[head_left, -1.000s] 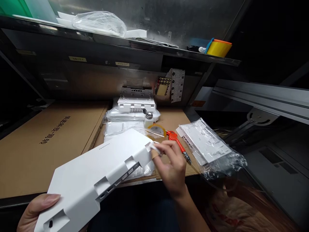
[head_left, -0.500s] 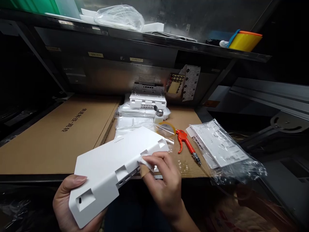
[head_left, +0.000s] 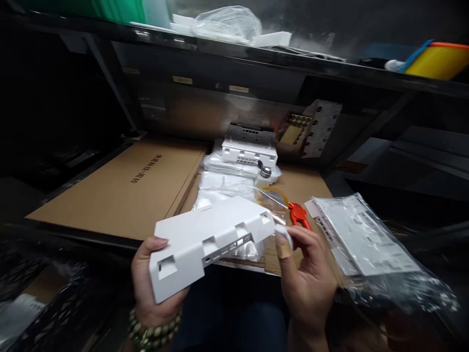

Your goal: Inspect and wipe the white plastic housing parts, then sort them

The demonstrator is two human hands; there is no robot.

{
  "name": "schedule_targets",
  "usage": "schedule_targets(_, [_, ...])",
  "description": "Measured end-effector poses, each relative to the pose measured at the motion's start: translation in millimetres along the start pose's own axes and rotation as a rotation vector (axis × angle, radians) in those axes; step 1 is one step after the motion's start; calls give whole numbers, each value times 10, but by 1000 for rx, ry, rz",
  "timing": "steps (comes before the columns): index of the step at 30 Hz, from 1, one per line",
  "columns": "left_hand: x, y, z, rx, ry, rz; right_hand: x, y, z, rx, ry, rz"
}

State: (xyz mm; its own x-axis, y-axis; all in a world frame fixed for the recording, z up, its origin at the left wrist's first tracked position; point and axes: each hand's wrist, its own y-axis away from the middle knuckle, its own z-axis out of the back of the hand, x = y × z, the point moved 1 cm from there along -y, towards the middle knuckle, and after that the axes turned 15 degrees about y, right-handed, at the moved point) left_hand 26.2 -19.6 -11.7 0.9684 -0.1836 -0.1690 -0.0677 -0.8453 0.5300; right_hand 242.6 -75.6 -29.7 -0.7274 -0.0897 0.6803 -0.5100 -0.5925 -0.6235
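Observation:
A white plastic housing (head_left: 208, 220) with square recesses and a row of port openings along its near edge is tilted in front of me. My left hand (head_left: 157, 278) grips its left end, thumb on top and fingers underneath. By the housing's right end, my right hand (head_left: 308, 269) pinches a small white wiping cloth (head_left: 285, 233) between thumb and fingers. A tan plaster covers part of that thumb. The red air blow gun (head_left: 299, 215) lies just beyond this hand, its lower part hidden behind the fingers.
A cardboard box (head_left: 120, 190) lies left. Behind the housing are bagged white parts (head_left: 227, 181), more housings (head_left: 249, 152), a pump bottle (head_left: 264, 177) and a tape roll (head_left: 273, 195). Panels in clear plastic (head_left: 370, 239) rest at right. A metal shelf (head_left: 220, 54) crosses above.
My right hand has moved from the port edge to the housing's right end with the cloth. The view has shifted, so the bench things appear farther right.

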Motion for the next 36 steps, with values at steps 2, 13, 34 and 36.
schedule_targets(2, [33, 5, -48, -42, 1, -17, -61, 85, -20, 38, -41, -86])
schedule_targets(13, [76, -2, -79, -15, 39, 34, 286, 273, -192, 259, -111, 82])
schedule_targets(34, [149, -32, -89, -23, 29, 44, 351, 233, -221, 161, -50, 79])
schedule_targets(36, [70, -97, -34, -34, 23, 80, 210, 172, -148, 57, -45, 26])
